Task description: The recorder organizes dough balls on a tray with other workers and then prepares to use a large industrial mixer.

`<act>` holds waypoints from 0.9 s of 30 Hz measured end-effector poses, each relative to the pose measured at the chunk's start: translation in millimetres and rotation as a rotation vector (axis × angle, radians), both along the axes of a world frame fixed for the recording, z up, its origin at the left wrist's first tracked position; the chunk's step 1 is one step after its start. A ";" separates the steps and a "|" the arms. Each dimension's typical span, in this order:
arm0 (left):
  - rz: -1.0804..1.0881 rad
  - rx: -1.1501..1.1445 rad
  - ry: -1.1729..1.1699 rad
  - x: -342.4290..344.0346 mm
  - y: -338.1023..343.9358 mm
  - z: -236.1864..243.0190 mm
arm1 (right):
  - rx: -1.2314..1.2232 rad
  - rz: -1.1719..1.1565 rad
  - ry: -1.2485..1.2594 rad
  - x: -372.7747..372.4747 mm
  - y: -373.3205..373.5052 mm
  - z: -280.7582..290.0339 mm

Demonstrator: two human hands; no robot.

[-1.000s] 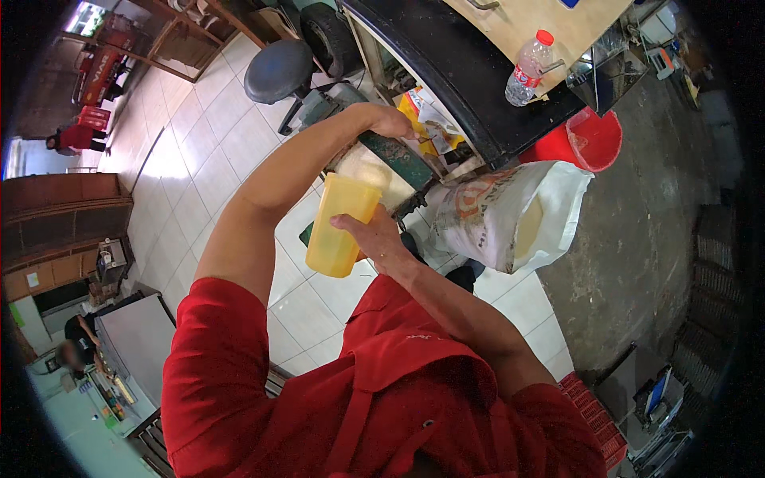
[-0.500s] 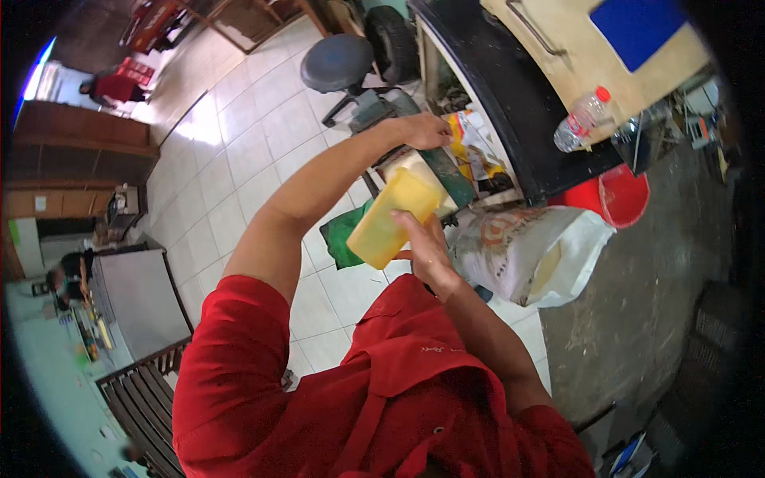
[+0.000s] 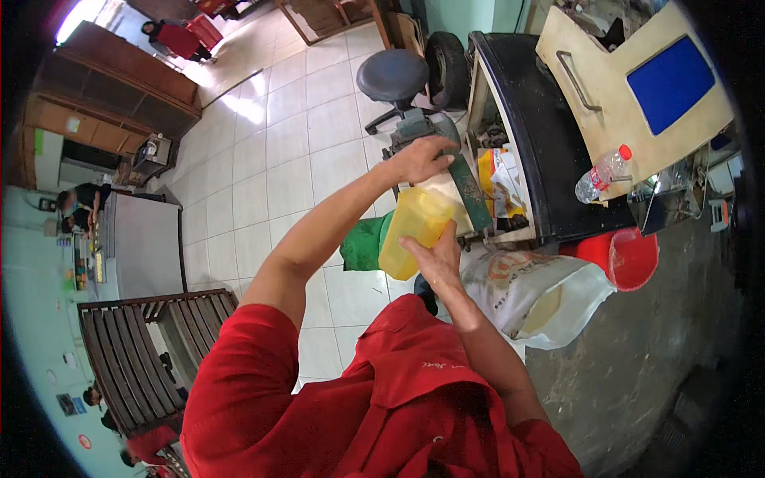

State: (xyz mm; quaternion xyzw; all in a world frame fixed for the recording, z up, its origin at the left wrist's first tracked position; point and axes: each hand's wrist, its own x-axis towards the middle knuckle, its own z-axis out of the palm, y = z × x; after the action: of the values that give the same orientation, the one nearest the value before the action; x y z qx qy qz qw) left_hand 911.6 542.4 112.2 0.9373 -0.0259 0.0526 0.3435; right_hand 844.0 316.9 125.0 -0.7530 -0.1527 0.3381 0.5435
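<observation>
Yellow plastic container (image 3: 413, 231) sat gripped by its side in your right hand (image 3: 440, 261), probably for steadiness; your left hand (image 3: 424, 158), loosely spread, was beyond, left of the green panel (image 3: 472, 193).

Head view — we look down from the wearer's head, over the red shirt (image 3: 247, 382), with left hand (image 3: 425, 159) and right hand (image 3: 438, 259) close below; wide fisheye, tiled floor (image 3: 291, 187) receding toward the top edge.

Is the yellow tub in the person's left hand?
No, the right hand grips the yellow tub, while the left hand is farther up the picture, beyond it.
</observation>
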 end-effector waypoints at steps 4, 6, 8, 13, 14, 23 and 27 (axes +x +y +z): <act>0.212 -0.129 -0.114 -50.4 -28.9 12.7 | 0.202 -0.004 -0.102 -2.2 -53.4 -19.4; 0.339 -0.189 -0.112 -93.5 -49.8 19.6 | 0.249 0.035 -0.167 0.2 -95.1 -19.6; 0.495 -0.286 -0.016 -139.9 -66.8 8.6 | 0.261 0.015 -0.184 1.6 -140.6 4.3; 0.716 -0.504 0.057 -219.6 -134.6 -20.9 | 0.257 -0.220 -0.223 26.2 -279.3 -36.2; 0.734 -0.509 0.085 -234.3 -148.5 -37.8 | 0.263 -0.315 -0.259 30.6 -304.0 -50.4; 0.490 -0.438 0.576 -307.3 -240.4 -115.4 | -0.186 -0.544 -0.394 87.4 -397.9 -112.3; 0.947 -0.119 0.221 -299.0 -118.3 -41.0 | -0.109 -0.637 -0.356 103.4 -415.1 -148.4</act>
State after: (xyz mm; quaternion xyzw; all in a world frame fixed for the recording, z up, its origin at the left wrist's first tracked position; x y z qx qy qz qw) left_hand 612.6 424.1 71.2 0.8248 0.4429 0.1046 0.3356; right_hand 947.4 -98.2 -23.4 -0.8377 0.0155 0.0231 0.5454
